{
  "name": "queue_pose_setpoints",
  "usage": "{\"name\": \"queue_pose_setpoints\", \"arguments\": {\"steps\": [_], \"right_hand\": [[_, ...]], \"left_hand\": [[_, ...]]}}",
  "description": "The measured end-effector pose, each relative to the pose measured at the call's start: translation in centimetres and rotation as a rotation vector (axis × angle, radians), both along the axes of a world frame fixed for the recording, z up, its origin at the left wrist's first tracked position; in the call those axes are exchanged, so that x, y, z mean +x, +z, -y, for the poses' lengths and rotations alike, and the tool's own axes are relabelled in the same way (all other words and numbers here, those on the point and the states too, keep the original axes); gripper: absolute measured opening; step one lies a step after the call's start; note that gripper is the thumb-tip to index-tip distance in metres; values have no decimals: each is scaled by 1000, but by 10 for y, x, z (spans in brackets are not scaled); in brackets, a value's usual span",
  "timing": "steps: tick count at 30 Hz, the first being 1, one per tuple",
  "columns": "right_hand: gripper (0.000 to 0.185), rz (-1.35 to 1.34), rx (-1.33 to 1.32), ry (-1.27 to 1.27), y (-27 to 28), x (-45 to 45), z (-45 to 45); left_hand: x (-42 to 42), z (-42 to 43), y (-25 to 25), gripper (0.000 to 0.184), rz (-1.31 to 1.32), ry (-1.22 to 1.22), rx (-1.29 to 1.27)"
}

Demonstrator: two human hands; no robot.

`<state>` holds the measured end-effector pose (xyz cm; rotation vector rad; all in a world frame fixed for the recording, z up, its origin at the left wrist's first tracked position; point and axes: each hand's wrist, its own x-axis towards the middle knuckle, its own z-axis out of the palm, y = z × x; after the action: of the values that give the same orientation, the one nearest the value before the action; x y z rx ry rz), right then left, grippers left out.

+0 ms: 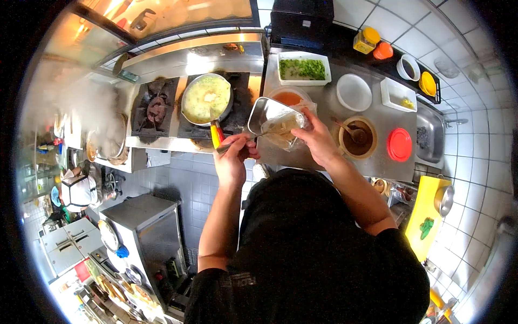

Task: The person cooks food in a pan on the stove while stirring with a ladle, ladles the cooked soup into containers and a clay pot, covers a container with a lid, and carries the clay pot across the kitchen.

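My left hand [235,153] is closed round the handle of a metal spoon [259,134], whose far end reaches into a clear plastic bag [283,131]. With my right hand [314,138] I grip the bag at the rim of a rectangular metal container [264,112], tilted over the counter's left edge. The bag hangs partly out of the container; its contents are hard to make out. Left of my hands, a pan [206,99] of pale yellow-green food sits on the stove, its red and yellow handle [217,133] pointing towards me.
A tub of chopped greens [304,69], a white bowl [354,93], a brown sauce bowl [358,137] and a red lid [399,144] stand on the counter. A sink [430,137] lies at right. Steam rises at far left, near another person [79,189].
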<state>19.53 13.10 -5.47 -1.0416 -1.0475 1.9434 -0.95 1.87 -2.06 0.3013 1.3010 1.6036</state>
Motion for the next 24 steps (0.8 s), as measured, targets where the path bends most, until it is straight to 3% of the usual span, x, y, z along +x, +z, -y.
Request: {"name": "queue_pose_setpoints", "arguments": {"steps": [3, 6, 8, 12, 14, 18, 20, 22, 24], "right_hand": [[72, 46, -54, -20, 1, 1, -2], [72, 34, -119, -33, -7, 5, -3], [71, 21, -146, -13, -11, 7, -2], [68, 3, -150, -17, -13, 6, -3], [67, -8, -139, -19, -16, 8, -4], [64, -73, -130, 17, 0, 11, -2], [64, -51, -160, 47, -1, 18, -2], [63, -74, -179, 75, 6, 27, -5], [61, -86, -189, 94, 9, 38, -8]], "left_hand": [[-23, 7, 10, 21, 90, 101, 93], [-55, 0, 20, 19, -61, 274, 278], [-69, -8, 12, 19, -743, 385, -102], [-52, 1, 28, 17, -433, 220, 105], [-27, 5, 25, 28, -290, 83, 195], [15, -3, 12, 43, -66, -130, 108], [29, -9, -1, 45, -61, -171, 60], [37, -15, -6, 34, -258, -228, 35], [40, -14, -2, 29, -280, -216, -19]]}}
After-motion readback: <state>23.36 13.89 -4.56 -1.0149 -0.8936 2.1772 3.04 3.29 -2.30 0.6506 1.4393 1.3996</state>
